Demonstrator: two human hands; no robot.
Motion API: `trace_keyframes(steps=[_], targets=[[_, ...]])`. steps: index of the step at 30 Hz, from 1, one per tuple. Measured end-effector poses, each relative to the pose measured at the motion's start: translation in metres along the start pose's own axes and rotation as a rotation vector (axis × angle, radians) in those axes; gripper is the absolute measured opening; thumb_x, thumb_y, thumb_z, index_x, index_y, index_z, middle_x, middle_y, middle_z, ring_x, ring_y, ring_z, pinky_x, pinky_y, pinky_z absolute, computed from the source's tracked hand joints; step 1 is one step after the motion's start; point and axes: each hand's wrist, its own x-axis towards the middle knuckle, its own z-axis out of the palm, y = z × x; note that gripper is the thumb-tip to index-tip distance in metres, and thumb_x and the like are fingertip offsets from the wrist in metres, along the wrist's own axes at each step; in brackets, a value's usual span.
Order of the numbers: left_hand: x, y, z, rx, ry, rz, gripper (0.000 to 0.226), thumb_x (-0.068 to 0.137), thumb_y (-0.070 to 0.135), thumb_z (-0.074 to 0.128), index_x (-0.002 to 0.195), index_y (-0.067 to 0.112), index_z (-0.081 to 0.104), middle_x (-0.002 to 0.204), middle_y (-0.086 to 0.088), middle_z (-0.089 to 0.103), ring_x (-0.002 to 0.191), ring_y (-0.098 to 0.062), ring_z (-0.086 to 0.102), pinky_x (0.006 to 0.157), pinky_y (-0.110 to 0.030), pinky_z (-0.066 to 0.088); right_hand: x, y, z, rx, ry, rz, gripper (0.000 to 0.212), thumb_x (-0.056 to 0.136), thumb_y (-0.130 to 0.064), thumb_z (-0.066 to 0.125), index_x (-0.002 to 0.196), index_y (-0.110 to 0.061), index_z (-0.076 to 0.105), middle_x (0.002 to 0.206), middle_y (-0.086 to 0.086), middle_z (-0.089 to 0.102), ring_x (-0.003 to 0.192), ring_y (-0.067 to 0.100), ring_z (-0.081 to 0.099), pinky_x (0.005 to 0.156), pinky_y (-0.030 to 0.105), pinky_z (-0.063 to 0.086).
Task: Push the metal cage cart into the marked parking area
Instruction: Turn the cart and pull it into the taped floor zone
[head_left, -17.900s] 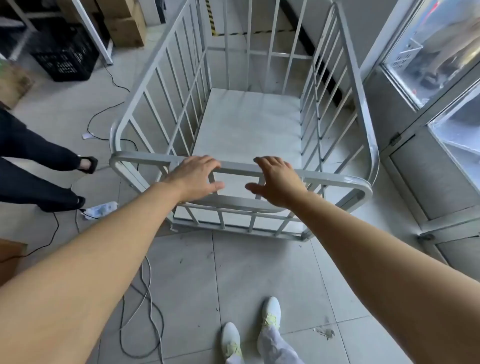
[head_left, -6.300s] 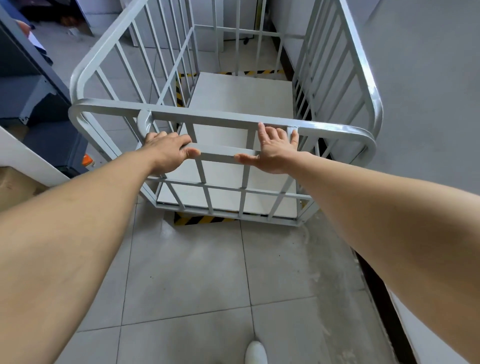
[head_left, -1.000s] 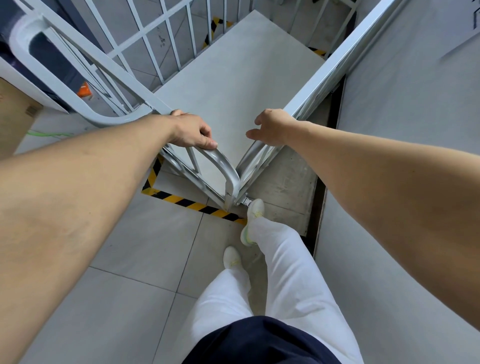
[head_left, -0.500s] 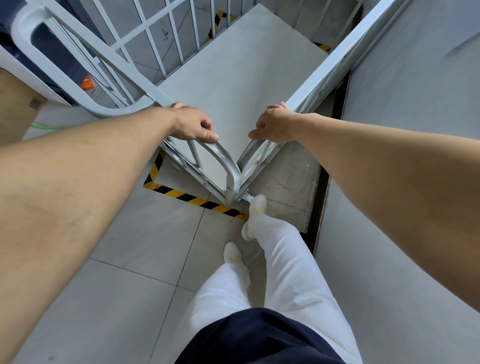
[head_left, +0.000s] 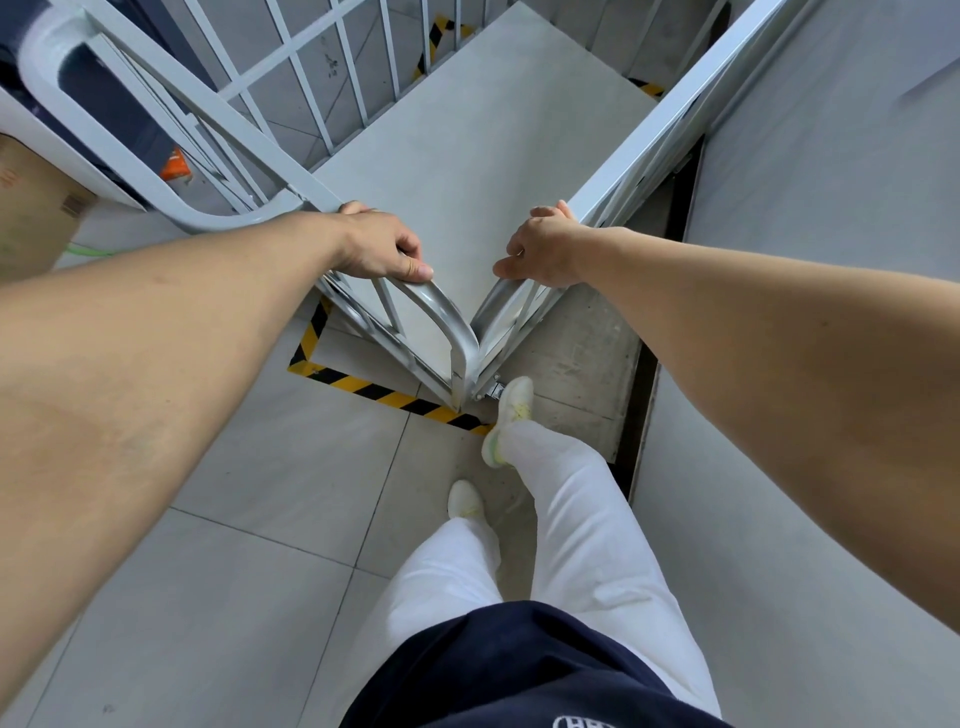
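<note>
Down low, white trousers (head_left: 582, 519) and pale shoes; the right shoe (head_left: 511, 410) is right at the cart's near corner. Left hand (head_left: 382, 249) is wrapped around the cart's (head_left: 467, 156) top rail, right hand (head_left: 543, 249) gripping the rail on the other side of that corner. Cart sits inside the yellow-black floor tape (head_left: 374, 389), close along the grey wall (head_left: 831, 182).

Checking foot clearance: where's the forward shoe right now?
Head view, centre: the forward shoe is beside the cage cart near corner, just right of the striped floor tape, the wall to its right.
</note>
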Motion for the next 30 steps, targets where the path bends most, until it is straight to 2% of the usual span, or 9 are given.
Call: trace_keyframes(steps=[3, 8, 11, 13, 15, 18, 22, 26, 30], targets=[[-0.001, -0.002, 0.001, -0.020, -0.014, 0.003, 0.044, 0.059, 0.085, 0.040, 0.072, 0.049, 0.061, 0.098, 0.021, 0.061, 0.127, -0.021, 0.034, 0.111, -0.039, 0.022, 0.003, 0.000, 0.001, -0.020, -0.001, 0.001, 0.061, 0.098, -0.052, 0.030, 0.115, -0.004, 0.063, 0.126, 0.014, 0.056, 0.138, 0.030, 0.027, 0.119, 0.043, 0.005], [-0.002, -0.001, 0.005, -0.011, 0.022, 0.023, 0.028, 0.078, 0.070, 0.049, 0.072, 0.045, 0.060, 0.089, 0.023, 0.060, 0.129, -0.021, 0.033, 0.110, -0.035, 0.015, 0.000, -0.004, -0.007, -0.046, -0.061, 0.027, 0.064, 0.097, -0.054, 0.030, 0.117, -0.002, 0.061, 0.105, 0.012, 0.056, 0.112, 0.031, 0.042, 0.118, 0.041, 0.012], [-0.003, -0.002, 0.006, -0.056, 0.025, 0.017, 0.026, 0.077, 0.071, 0.048, 0.072, 0.048, 0.060, 0.087, 0.025, 0.059, 0.130, -0.022, 0.031, 0.111, -0.036, 0.014, -0.006, -0.008, -0.016, -0.085, -0.104, 0.028, 0.062, 0.100, -0.050, 0.029, 0.117, 0.001, 0.059, 0.098, 0.011, 0.046, 0.095, 0.025, 0.034, 0.116, 0.042, 0.017], [-0.003, 0.000, 0.006, -0.092, 0.053, 0.017, 0.025, 0.080, 0.065, 0.051, 0.079, 0.043, 0.064, 0.083, 0.023, 0.057, 0.132, -0.022, 0.026, 0.112, -0.035, 0.012, -0.008, -0.011, -0.021, -0.128, -0.117, 0.034, 0.060, 0.101, -0.047, 0.029, 0.092, 0.004, 0.060, 0.086, 0.010, 0.045, 0.092, 0.026, 0.036, 0.115, 0.045, 0.021], [-0.004, 0.003, 0.007, -0.121, 0.095, 0.012, 0.023, 0.085, 0.056, 0.055, 0.087, 0.036, 0.066, 0.078, 0.019, 0.054, 0.133, -0.022, 0.024, 0.113, -0.032, 0.009, -0.011, -0.014, -0.026, -0.141, -0.117, 0.030, 0.058, 0.101, -0.044, 0.031, 0.063, -0.002, 0.045, 0.069, 0.006, 0.036, 0.084, 0.027, 0.039, 0.109, 0.042, 0.029], [-0.004, 0.003, 0.010, -0.158, 0.107, 0.023, 0.021, 0.085, 0.055, 0.055, 0.082, 0.037, 0.065, 0.077, 0.015, 0.054, 0.132, -0.021, 0.025, 0.114, -0.031, 0.005, -0.013, -0.018, -0.031, -0.149, -0.112, 0.017, 0.056, 0.101, -0.042, 0.033, 0.058, -0.007, 0.035, 0.065, 0.004, 0.031, 0.067, 0.027, 0.038, 0.081, 0.035, 0.036], [-0.004, 0.002, 0.010, -0.231, 0.095, 0.010, 0.015, 0.083, 0.055, 0.056, 0.074, 0.045, 0.062, 0.085, 0.012, 0.051, 0.137, -0.023, 0.016, 0.114, -0.032, 0.003, -0.010, -0.017, -0.037, -0.217, -0.159, 0.012, 0.054, 0.100, -0.046, 0.036, 0.064, -0.005, 0.041, 0.085, 0.008, 0.048, 0.090, 0.028, 0.045, 0.082, 0.036, 0.041], [-0.006, 0.010, 0.007, -0.286, 0.116, 0.000, 0.022, 0.085, 0.049, 0.057, 0.093, 0.033, 0.069, 0.090, 0.003, 0.049, 0.137, -0.020, 0.010, 0.112, -0.029, 0.002, -0.004, -0.020, -0.043, -0.294, -0.197, -0.003, 0.056, 0.099, -0.049, 0.036, 0.115, 0.000, 0.060, 0.129, 0.012, 0.054, 0.118, 0.034, 0.053, 0.095, 0.042, 0.043], [-0.009, 0.012, 0.005, -0.293, 0.113, -0.017, 0.022, 0.086, 0.048, 0.057, 0.094, 0.031, 0.068, 0.080, 0.009, 0.037, 0.134, -0.020, 0.010, 0.112, -0.029, 0.003, -0.008, -0.018, -0.039, -0.278, -0.201, -0.010, 0.055, 0.100, -0.048, 0.035, 0.118, -0.002, 0.058, 0.131, 0.013, 0.052, 0.127, 0.032, 0.046, 0.099, 0.042, 0.042]])
